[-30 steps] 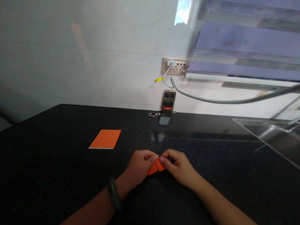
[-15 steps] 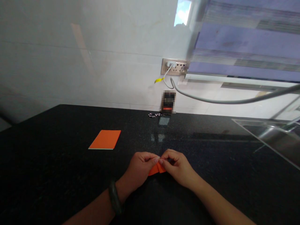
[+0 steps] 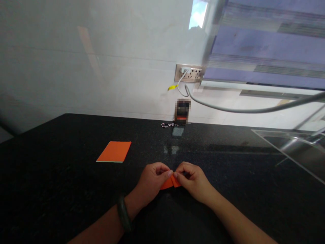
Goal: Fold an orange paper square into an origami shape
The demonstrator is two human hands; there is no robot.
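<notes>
A small folded piece of orange paper [image 3: 170, 183] lies on the black stone counter [image 3: 63, 189] between my two hands. My left hand [image 3: 152, 181] pinches its left part with curled fingers; a dark bangle [image 3: 123, 212] sits on that wrist. My right hand [image 3: 193, 181] pinches the right part, thumb and forefinger meeting my left fingertips over the paper. Most of the paper is hidden under my fingers.
A stack of orange paper sheets [image 3: 114, 151] lies to the left on the counter. At the back wall stand a small dark object [image 3: 182, 111], a beaded string [image 3: 167, 125] and a socket strip [image 3: 189, 73] with a grey cable. A steel sink [image 3: 294, 149] is at right.
Both hands keep pinching the orange paper in the same spot; the fingers shifted only slightly.
</notes>
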